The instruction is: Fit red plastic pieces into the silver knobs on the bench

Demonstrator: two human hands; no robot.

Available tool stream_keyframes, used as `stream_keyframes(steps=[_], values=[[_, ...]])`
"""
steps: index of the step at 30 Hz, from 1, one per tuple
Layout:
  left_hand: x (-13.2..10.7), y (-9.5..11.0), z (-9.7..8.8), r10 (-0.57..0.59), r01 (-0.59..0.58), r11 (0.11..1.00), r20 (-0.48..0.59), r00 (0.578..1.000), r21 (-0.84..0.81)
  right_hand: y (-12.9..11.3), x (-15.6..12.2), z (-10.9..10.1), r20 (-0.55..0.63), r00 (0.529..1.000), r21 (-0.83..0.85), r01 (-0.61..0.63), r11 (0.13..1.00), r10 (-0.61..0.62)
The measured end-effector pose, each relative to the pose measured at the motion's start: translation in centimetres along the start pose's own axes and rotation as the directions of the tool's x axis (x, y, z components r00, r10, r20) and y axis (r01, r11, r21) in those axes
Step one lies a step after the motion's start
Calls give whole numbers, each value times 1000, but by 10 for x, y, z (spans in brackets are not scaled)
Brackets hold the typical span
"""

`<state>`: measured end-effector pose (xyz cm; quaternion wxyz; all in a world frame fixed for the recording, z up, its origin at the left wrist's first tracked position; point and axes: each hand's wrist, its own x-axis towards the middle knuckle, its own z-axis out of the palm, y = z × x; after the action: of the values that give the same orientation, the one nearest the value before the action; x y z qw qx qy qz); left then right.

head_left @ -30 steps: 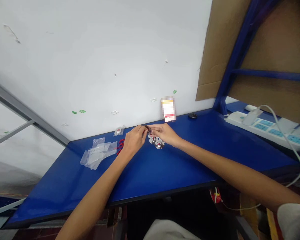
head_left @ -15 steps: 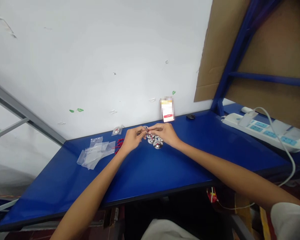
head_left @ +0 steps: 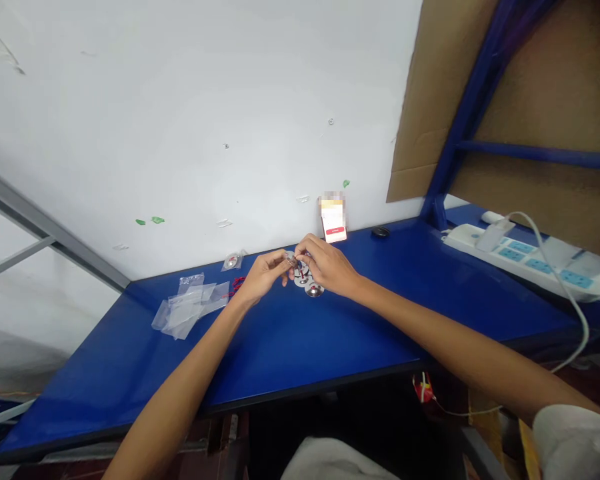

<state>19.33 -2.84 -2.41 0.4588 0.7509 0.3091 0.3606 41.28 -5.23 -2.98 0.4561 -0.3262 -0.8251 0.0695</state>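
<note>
Blue worktop point(head_left: 280, 347) by a white wall point(head_left: 180, 120), metal discs point(head_left: 314, 289) at its middle.
Left hand point(head_left: 263, 277) and right hand point(head_left: 327, 267) pinch a small shiny part point(head_left: 293, 263) together just above the discs.

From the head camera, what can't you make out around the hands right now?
Head view:
- Small item at the left hand's fingertips: fingers hide it, too small to identify.
- Metal discs: right hand covers some, so no count.
- Red wires: left hand hides part; too small to trace.
- Card: upper part blurred out.
</note>
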Motion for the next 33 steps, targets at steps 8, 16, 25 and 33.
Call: stream_keyframes(steps=[8,16,25,33], values=[[-2,1,2,217,-115,876,-170,961,469,12,4,-3,96,995,-55,19,998,-13],[0,-13,13,205,-154,848,-46,978,508,29,6,-11,219,974,24,-69,997,62],[1,-12,-7,279,-49,775,-272,921,630,66,11,-33,267,930,65,-278,958,252],[3,-28,-24,283,-30,673,-220,934,739,85,13,-69,465,813,-67,-363,929,351]])
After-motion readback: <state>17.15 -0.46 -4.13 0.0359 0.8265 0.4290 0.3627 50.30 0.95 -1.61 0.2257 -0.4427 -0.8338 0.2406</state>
